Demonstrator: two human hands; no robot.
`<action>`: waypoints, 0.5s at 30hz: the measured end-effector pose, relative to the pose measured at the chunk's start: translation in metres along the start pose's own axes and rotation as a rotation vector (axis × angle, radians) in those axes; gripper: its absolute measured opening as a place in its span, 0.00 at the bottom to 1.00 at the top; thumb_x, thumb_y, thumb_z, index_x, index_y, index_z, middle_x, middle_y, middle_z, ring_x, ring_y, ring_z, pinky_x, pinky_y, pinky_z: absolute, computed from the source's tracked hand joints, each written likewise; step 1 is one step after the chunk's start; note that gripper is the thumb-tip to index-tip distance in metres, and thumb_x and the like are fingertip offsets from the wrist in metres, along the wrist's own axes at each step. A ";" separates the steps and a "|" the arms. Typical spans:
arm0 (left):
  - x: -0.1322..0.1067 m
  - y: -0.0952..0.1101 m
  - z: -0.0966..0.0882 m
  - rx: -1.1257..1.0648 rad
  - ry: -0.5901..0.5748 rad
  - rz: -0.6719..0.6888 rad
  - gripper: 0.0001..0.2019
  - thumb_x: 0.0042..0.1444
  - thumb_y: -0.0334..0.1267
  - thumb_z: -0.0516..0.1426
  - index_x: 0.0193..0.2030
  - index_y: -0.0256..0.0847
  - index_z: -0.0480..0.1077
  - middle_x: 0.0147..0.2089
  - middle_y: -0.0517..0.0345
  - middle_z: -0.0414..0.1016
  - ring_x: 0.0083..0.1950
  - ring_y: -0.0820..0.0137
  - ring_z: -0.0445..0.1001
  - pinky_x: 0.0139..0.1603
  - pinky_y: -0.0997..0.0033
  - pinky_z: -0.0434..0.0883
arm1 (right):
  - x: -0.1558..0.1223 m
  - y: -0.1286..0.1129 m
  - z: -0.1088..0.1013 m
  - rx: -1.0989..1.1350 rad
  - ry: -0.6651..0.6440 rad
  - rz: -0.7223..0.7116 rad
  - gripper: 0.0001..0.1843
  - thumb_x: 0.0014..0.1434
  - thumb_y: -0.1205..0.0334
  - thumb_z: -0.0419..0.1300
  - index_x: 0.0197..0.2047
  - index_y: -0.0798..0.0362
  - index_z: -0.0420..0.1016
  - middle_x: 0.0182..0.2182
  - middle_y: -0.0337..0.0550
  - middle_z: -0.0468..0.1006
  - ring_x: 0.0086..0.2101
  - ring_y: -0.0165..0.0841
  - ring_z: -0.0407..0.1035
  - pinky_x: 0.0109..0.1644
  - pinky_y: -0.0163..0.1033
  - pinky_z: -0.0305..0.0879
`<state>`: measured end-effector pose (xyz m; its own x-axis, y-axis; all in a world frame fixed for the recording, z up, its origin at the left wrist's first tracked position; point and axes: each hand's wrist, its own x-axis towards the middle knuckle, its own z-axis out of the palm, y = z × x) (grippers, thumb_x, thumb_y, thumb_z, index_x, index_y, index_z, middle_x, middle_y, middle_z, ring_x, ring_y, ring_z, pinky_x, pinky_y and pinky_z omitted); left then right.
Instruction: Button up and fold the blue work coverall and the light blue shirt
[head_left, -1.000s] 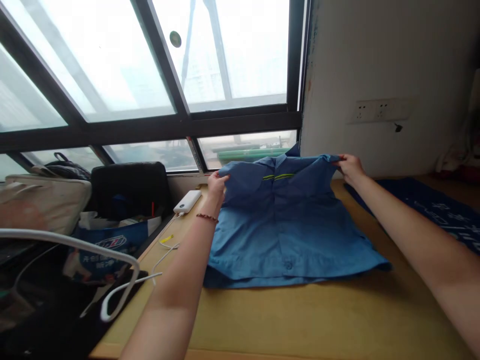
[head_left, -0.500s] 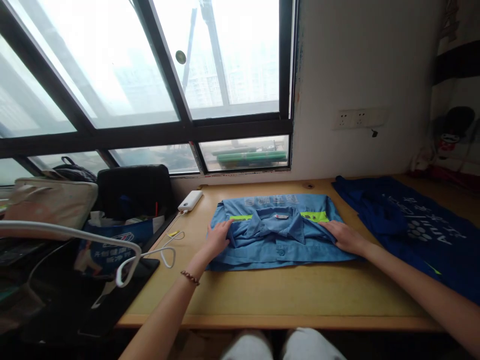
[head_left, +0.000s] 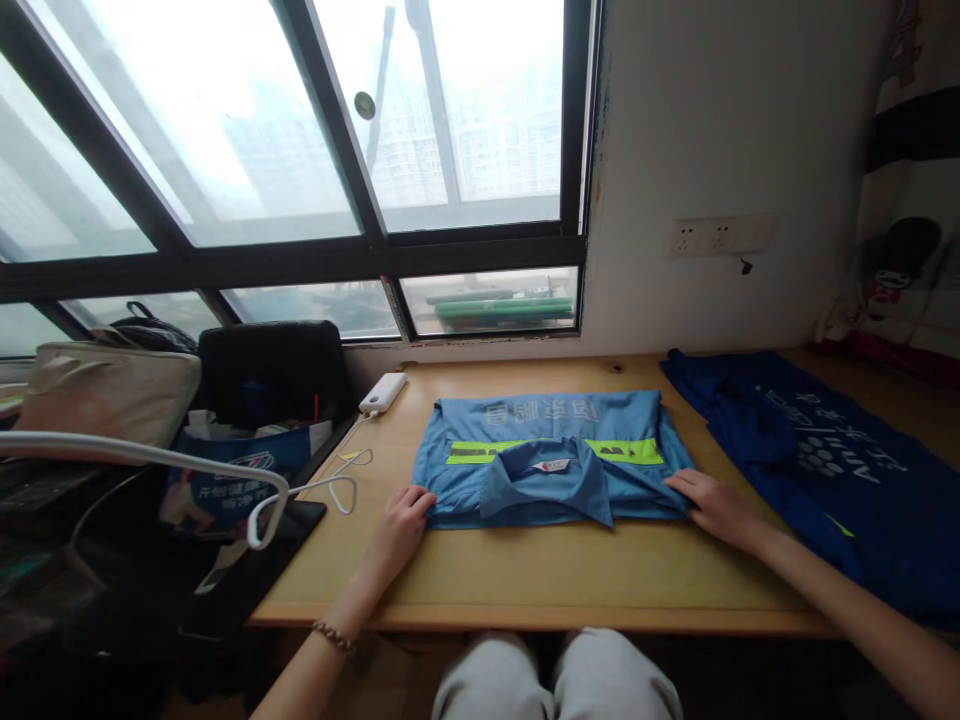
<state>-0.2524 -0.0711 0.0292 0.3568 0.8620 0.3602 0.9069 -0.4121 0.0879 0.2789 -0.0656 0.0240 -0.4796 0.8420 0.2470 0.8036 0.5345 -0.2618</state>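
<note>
A light blue work shirt (head_left: 459, 498) lies folded on the wooden table (head_left: 570, 578), its collar toward me. Yellow-green reflective strips and pale lettering show behind the collar. My left hand (head_left: 403, 522), with a beaded bracelet on the wrist, is closed on the shirt's near left corner. At the near right corner, the fingers of my right hand (head_left: 716, 508) pinch the cloth. The fingertips of both hands are partly hidden by the fabric and by the hands themselves.
A dark blue garment (head_left: 885, 500) with white print lies on the right. A white power bank (head_left: 383, 393) with a cable stands at the table's back left. Further left are a black chair (head_left: 271, 372) and a blue printed bag (head_left: 217, 490). Windows rise behind the table.
Both hands have come nearer to me, drawing the shirt's collar edge down flat. The front placket with its button is now out of sight, and more of the reflective strips shows.
</note>
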 end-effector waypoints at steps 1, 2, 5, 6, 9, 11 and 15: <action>-0.005 0.000 0.004 -0.053 0.015 -0.015 0.15 0.47 0.24 0.46 0.37 0.41 0.67 0.40 0.52 0.68 0.45 0.65 0.65 0.48 0.63 0.62 | -0.004 -0.003 0.000 0.018 0.015 0.015 0.26 0.43 0.76 0.48 0.45 0.50 0.70 0.41 0.44 0.72 0.44 0.37 0.65 0.50 0.42 0.61; -0.008 0.000 0.006 -0.098 0.043 -0.034 0.14 0.48 0.24 0.45 0.37 0.40 0.67 0.41 0.51 0.67 0.45 0.65 0.65 0.48 0.64 0.63 | -0.006 -0.005 -0.001 0.041 0.032 0.033 0.25 0.44 0.75 0.48 0.45 0.50 0.71 0.41 0.44 0.72 0.44 0.37 0.65 0.50 0.42 0.61; -0.014 0.001 0.004 -0.175 0.125 -0.124 0.11 0.50 0.28 0.46 0.36 0.40 0.67 0.42 0.51 0.66 0.48 0.65 0.65 0.51 0.64 0.62 | -0.012 -0.008 -0.005 0.146 0.042 0.103 0.20 0.46 0.73 0.49 0.40 0.49 0.73 0.38 0.43 0.73 0.42 0.37 0.66 0.49 0.43 0.61; -0.015 0.001 0.003 -0.194 0.130 -0.164 0.10 0.49 0.29 0.47 0.35 0.41 0.67 0.43 0.52 0.66 0.49 0.64 0.65 0.52 0.63 0.61 | -0.015 -0.010 -0.005 0.189 0.040 0.144 0.18 0.46 0.71 0.50 0.38 0.49 0.74 0.38 0.44 0.73 0.43 0.37 0.65 0.49 0.43 0.60; -0.021 0.002 0.002 -0.311 0.144 -0.351 0.10 0.46 0.33 0.51 0.36 0.41 0.69 0.47 0.52 0.65 0.51 0.62 0.64 0.53 0.62 0.61 | -0.026 -0.013 0.004 0.329 0.063 0.345 0.11 0.45 0.59 0.57 0.34 0.51 0.75 0.44 0.46 0.71 0.47 0.41 0.62 0.54 0.44 0.56; -0.022 0.002 0.005 -0.445 0.239 -0.600 0.18 0.45 0.39 0.54 0.45 0.39 0.66 0.52 0.49 0.62 0.50 0.61 0.66 0.49 0.62 0.65 | -0.031 -0.015 0.015 0.417 0.164 0.550 0.21 0.43 0.50 0.59 0.39 0.54 0.73 0.49 0.49 0.67 0.50 0.43 0.60 0.55 0.44 0.54; -0.010 0.005 0.005 -0.708 0.312 -1.057 0.33 0.38 0.48 0.59 0.49 0.28 0.60 0.43 0.42 0.69 0.38 0.60 0.72 0.35 0.63 0.70 | -0.026 -0.021 0.025 0.589 0.392 0.928 0.51 0.37 0.43 0.62 0.59 0.62 0.52 0.53 0.61 0.62 0.49 0.46 0.62 0.50 0.44 0.60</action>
<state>-0.2501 -0.0798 0.0212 -0.6033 0.7975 0.0075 0.3668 0.2691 0.8905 0.2655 -0.0967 -0.0003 0.4307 0.9022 -0.0216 0.4518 -0.2363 -0.8602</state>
